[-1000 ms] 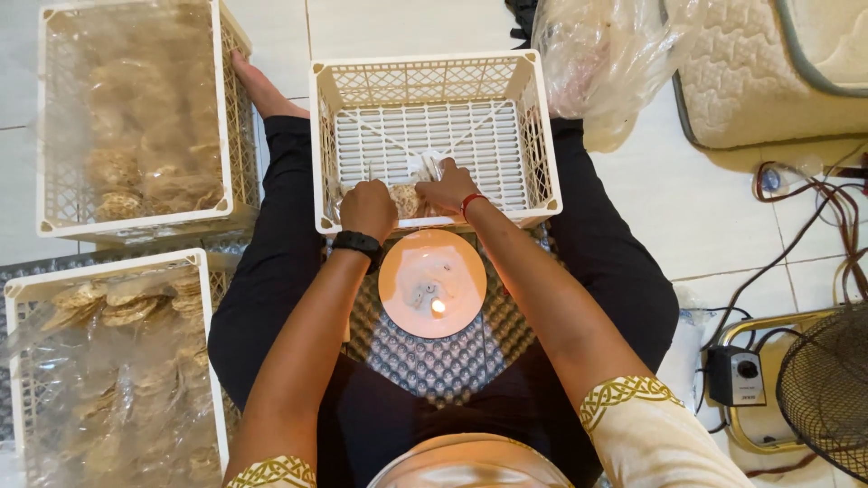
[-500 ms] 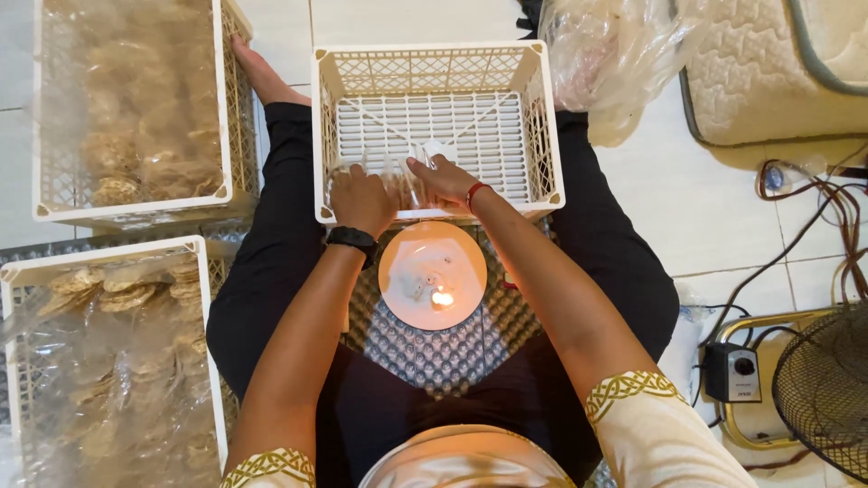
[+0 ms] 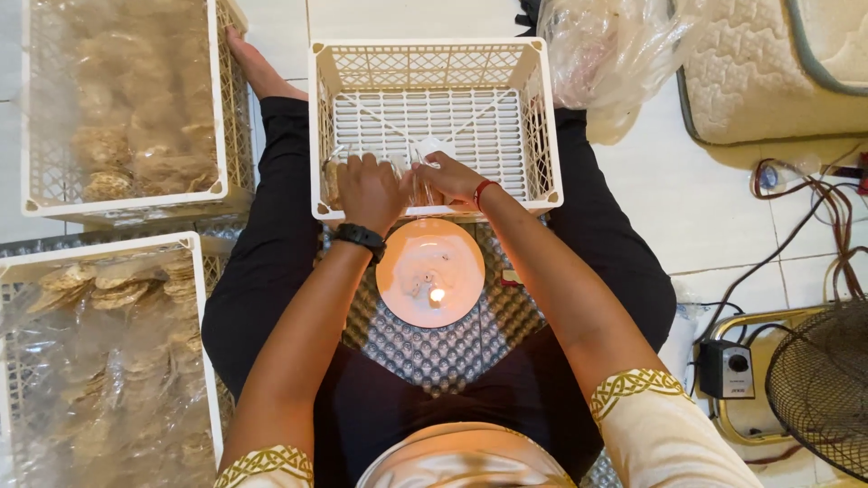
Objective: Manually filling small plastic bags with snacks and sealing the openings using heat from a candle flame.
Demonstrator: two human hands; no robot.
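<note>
White plastic crates packed with bagged crackers [image 3: 127,117] sit left of the middle crate [image 3: 434,63]. I see my left hand [image 3: 369,188] curled closed over a clear plastic bag [image 3: 409,172] at that crate's near wall, and my right hand [image 3: 450,177] pinching the same bag just beside it. Below the crate, a lit candle [image 3: 437,294] stands on an orange plate [image 3: 398,271]. A fan [image 3: 818,380] lies far right.

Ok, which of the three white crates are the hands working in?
The middle crate, directly ahead between the knees. Both hands, left hand and right hand, reach into it; the two crates at left are packed with bagged crackers.
</note>
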